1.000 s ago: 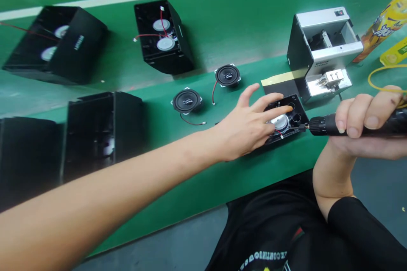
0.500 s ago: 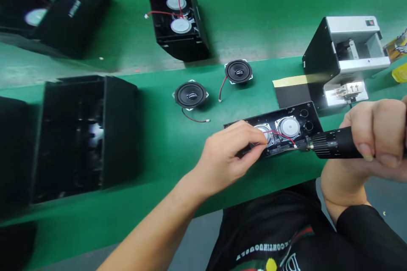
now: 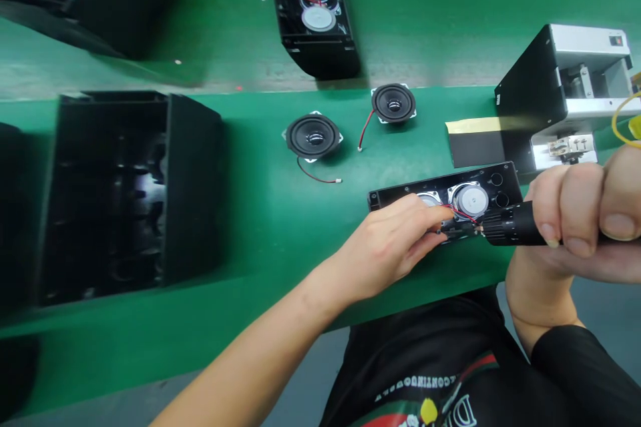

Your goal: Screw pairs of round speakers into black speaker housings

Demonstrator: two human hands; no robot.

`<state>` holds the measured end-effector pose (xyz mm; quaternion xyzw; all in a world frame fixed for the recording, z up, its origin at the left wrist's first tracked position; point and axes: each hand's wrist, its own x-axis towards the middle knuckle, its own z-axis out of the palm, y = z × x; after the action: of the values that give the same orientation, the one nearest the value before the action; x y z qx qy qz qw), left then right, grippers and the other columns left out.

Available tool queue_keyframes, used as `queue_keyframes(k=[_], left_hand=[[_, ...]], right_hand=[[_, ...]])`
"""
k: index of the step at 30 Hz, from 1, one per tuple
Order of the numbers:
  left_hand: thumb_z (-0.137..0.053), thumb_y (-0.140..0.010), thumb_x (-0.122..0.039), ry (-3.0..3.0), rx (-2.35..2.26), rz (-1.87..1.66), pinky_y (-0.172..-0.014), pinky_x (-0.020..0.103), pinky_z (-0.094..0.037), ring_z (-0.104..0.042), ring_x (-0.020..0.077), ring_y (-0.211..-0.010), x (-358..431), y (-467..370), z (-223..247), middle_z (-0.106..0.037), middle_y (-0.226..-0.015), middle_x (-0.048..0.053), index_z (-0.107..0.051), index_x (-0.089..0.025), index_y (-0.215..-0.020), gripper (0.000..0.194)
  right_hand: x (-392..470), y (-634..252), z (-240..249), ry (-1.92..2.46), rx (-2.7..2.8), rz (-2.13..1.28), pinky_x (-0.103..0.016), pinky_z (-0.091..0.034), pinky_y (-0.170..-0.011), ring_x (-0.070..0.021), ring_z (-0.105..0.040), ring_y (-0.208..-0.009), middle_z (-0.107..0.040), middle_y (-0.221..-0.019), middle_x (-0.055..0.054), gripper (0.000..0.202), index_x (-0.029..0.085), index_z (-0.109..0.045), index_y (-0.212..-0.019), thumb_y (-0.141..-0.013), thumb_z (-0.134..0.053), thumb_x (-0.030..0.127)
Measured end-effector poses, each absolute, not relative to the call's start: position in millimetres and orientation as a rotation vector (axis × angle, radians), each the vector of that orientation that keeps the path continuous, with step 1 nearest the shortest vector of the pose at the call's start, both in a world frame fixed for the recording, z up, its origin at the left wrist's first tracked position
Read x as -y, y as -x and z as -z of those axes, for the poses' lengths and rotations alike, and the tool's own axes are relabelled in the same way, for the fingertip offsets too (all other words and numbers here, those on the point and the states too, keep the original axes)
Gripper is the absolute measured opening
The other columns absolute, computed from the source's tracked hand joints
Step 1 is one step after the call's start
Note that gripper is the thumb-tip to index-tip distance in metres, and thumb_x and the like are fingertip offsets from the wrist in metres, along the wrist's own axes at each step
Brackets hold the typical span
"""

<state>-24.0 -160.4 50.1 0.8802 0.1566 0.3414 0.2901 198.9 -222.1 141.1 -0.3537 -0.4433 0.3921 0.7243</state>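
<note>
A black speaker panel (image 3: 395,195) lies at the front of the green bench, with round silver-backed speakers (image 3: 472,201) fitted in it and a red wire (image 3: 465,215) across them. My left hand (image 3: 395,243) reaches over the panel's left part, thumb and fingers drawn together at its near side; what they pinch is too small to make out. It covers part of one speaker. In my right hand (image 3: 588,210) is a black electric screwdriver (image 3: 515,223), held almost level and pointing left. Its front end is close to the left fingertips, over the panel's near edge.
Two loose black speakers (image 3: 313,137) with short leads lie behind the panel. Further back stands a speaker box (image 3: 320,57) with red wires. A large open black cabinet (image 3: 195,193) is on the left. At the right sits a silver-and-black machine (image 3: 585,107).
My left hand has shifted right along the panel, and the screwdriver has come left, so they are closer together. The whole view has also shifted a little.
</note>
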Motion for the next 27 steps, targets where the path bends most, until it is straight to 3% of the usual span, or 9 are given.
queue_keyframes(k=[5, 10, 14, 18, 21, 25, 27], left_hand=[[-0.067, -0.107, -0.012, -2.348, -0.376, -0.902, -0.075, 0.027, -0.060, -0.068, 0.0161, -0.084, 160.1, 23.7, -51.3, -0.076, -0.102, 0.006, -0.056, -0.019, -0.134, 0.030], [-0.065, -0.109, -0.014, -2.359, -0.372, -0.895, -0.074, 0.027, -0.059, -0.066, 0.0157, -0.080, 160.4, 24.1, -50.8, -0.072, -0.094, 0.004, -0.055, -0.017, -0.137, 0.030], [-0.065, -0.109, -0.014, -2.379, -0.379, -0.856, -0.077, 0.028, -0.060, -0.066, 0.0160, -0.082, 160.1, 24.5, -51.7, -0.072, -0.096, 0.003, -0.054, -0.017, -0.140, 0.033], [-0.064, -0.108, -0.011, -2.391, -0.364, -0.851, -0.080, 0.029, -0.061, -0.069, 0.0172, -0.084, 160.1, 23.8, -53.8, -0.073, -0.097, 0.004, -0.053, -0.014, -0.141, 0.035], [-0.063, -0.108, -0.010, -2.391, -0.362, -0.853, -0.082, 0.029, -0.061, -0.070, 0.0173, -0.086, 160.7, 23.0, -54.2, -0.075, -0.098, 0.004, -0.053, -0.015, -0.142, 0.036], [-0.065, -0.109, -0.019, -2.395, -0.390, -0.796, -0.087, 0.033, -0.063, -0.072, 0.0201, -0.094, 160.7, 24.3, -57.3, -0.077, -0.109, 0.007, -0.049, -0.016, -0.150, 0.044], [-0.068, -0.109, -0.028, -2.413, -0.411, -0.790, -0.092, 0.038, -0.062, -0.072, 0.0238, -0.102, 159.5, 27.5, -61.6, -0.077, -0.120, 0.013, -0.046, -0.013, -0.156, 0.054]], right_hand=[[217.1, -192.5, -144.9, 0.726, 0.962, -0.888, -0.025, -0.047, -0.034, -0.0066, -0.041, -0.031, -0.047, -0.054, 0.012, 0.021, 0.029, -0.076, -0.079, -0.098, -0.085, 0.033], [212.4, -192.4, -157.6, 0.777, 1.044, -1.030, -0.026, -0.050, -0.037, -0.0083, -0.040, -0.032, -0.042, -0.050, 0.011, 0.020, 0.032, -0.079, -0.077, -0.091, -0.092, 0.029], [216.2, -192.1, -145.7, 0.727, 0.978, -0.973, -0.028, -0.051, -0.039, -0.0092, -0.042, -0.033, -0.046, -0.052, 0.009, 0.021, 0.029, -0.076, -0.079, -0.095, -0.089, 0.036], [220.0, -190.6, -127.4, 0.678, 0.982, -0.943, -0.030, -0.053, -0.039, -0.0104, -0.046, -0.036, -0.050, -0.056, 0.009, 0.029, 0.026, -0.071, -0.079, -0.090, -0.093, 0.041], [220.5, -191.3, -121.8, 0.633, 0.993, -0.950, -0.029, -0.053, -0.041, -0.0106, -0.048, -0.038, -0.048, -0.057, 0.008, 0.023, 0.026, -0.074, -0.086, -0.096, -0.087, 0.043], [224.2, -197.6, -119.6, 0.699, 1.063, -0.948, -0.031, -0.053, -0.042, -0.0119, -0.046, -0.039, -0.049, -0.057, 0.008, 0.017, 0.030, -0.077, -0.091, -0.092, -0.090, 0.040], [227.9, -203.8, -120.0, 0.753, 1.099, -0.928, -0.032, -0.053, -0.043, -0.0128, -0.044, -0.039, -0.048, -0.057, 0.009, 0.016, 0.036, -0.080, -0.104, -0.093, -0.089, 0.040]])
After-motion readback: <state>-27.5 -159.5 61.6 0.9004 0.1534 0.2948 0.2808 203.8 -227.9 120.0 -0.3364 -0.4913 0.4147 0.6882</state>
